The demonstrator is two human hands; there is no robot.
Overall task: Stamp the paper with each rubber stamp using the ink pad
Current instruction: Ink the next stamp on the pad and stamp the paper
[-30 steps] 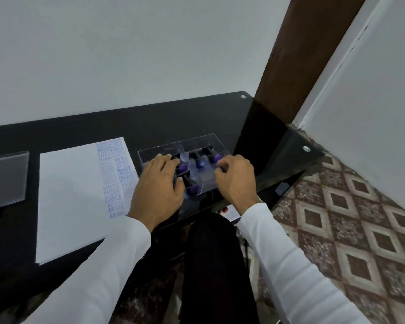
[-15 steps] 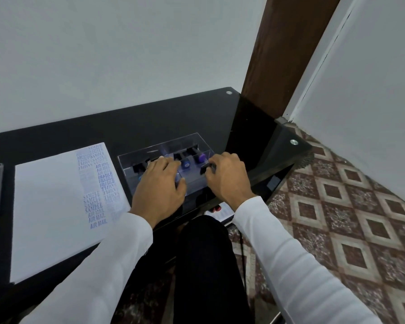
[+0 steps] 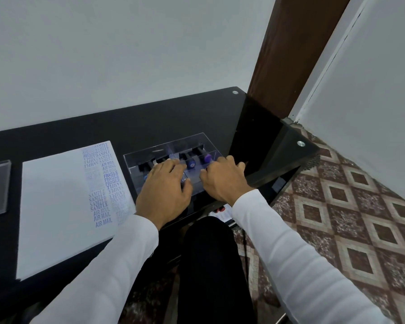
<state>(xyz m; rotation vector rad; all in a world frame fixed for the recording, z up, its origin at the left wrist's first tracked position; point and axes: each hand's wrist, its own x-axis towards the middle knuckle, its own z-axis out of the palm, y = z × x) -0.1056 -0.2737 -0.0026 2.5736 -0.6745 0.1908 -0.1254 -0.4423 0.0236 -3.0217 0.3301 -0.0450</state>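
I am resting my left hand (image 3: 165, 191) and right hand (image 3: 225, 180), fingers loosely spread, on the slippery clear stamp box (image 3: 171, 157) at two o'clock from the paper (image 3: 56, 206); its light stamps (image 3: 206, 157) want gripping by their handles.

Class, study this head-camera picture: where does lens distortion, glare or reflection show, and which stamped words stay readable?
Head view: wide-angle bending curves the wall and table edge; the glossy black table corner mirrors the brown post; the clear stamp box shows pale glare, so the stamps under the left hand and right hand look hazy; on the paper, AIR MAIL, FRAGILE and SAMPLE read clearly, fainter prints blur.
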